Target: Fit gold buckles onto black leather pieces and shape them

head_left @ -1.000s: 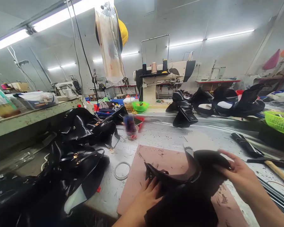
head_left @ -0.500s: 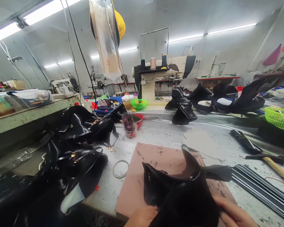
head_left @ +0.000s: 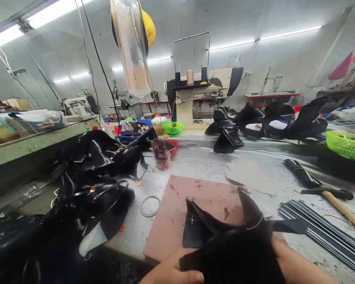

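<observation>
A black boot upper (head_left: pixel 230 244), with small white print on its inner flap, is held up at the front over a pinkish-brown board (head_left: pixel 192 187). On its left edge my left hand (head_left: pixel 174 266) is closed, thumb on the near face and fingers behind. My right hand (head_left: pixel 290 254) is at its right side, with the fingers hidden behind the black material. A black strap end (head_left: pixel 290 226) sticks out from the upper to the right.
Black boot uppers with buckles (head_left: pixel 106 157) are piled at left; more uppers (head_left: pixel 251 122) stand at the back right. Striped strips (head_left: pixel 325 232), a wooden-handled hammer (head_left: pixel 340 207) and a green basket (head_left: pixel 347 146) are at right. A ring (head_left: pixel 150 206) lies beside the board.
The boot upper has shifted slightly right. My left hand has come further into view with its thumb on the near face; my right hand has slid up behind the upper's right side.
</observation>
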The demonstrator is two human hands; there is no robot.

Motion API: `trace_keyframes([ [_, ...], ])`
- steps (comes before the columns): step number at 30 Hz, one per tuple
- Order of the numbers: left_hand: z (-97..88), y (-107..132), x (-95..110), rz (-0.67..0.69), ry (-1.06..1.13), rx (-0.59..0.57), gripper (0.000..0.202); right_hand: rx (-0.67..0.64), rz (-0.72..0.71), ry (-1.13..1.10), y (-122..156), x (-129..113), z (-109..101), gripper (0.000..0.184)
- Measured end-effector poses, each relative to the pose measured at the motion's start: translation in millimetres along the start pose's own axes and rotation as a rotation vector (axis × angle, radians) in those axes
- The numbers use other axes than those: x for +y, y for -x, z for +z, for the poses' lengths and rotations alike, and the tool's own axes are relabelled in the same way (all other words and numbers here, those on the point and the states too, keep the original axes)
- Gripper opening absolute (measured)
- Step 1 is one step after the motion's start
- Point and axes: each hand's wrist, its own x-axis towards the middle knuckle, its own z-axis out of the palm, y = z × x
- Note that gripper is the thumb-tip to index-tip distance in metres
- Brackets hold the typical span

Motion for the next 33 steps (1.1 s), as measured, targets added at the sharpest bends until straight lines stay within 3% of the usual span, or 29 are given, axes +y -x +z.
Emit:
trace_keyframes([
  [3,2.9,-2.5,-5.9,-0.005,0.071,0.026,0.053,-0.011,0.067,-0.066,5.9,-11.0,1.6,0.042],
  [9,10.4,-4.6,-11.4,-0.056,0.623,0.2,0.038,-0.085,0.044,-0.19,5.7,-32.2,2.2,0.027],
  [13,9.4,-5.5,-0.7,-0.118,0.726,0.201,0.032,-0.06,0.237,-0.512,-1.6,-32.2,2.3,0.035],
  [16,9.4,-9.6,4.4,-0.09,0.769,0.174,0.032,0.016,0.333,-0.52,-4.7,-35.1,0.8,0.036],
  [18,9.8,-12.3,4.8,-0.046,0.794,0.175,0.034,-0.044,0.278,-0.389,-2.9,-40.5,-3.4,0.031],
  [23,9.9,-13.2,0.8,-0.023,0.77,0.203,0.032,-0.395,-0.09,-0.202,12.8,-52.7,-17.8,0.036],
  [29,11.0,-13.0,-1.3,-0.015,0.75,0.241,0.034,-0.293,-0.088,-0.049,22.9,-45.4,-18.0,0.04],
  [33,10.7,-12.7,1.2,-0.025,0.743,0.24,0.035,-0.188,-0.04,-0.055,18.7,-38.8,-10.9,0.032],
])
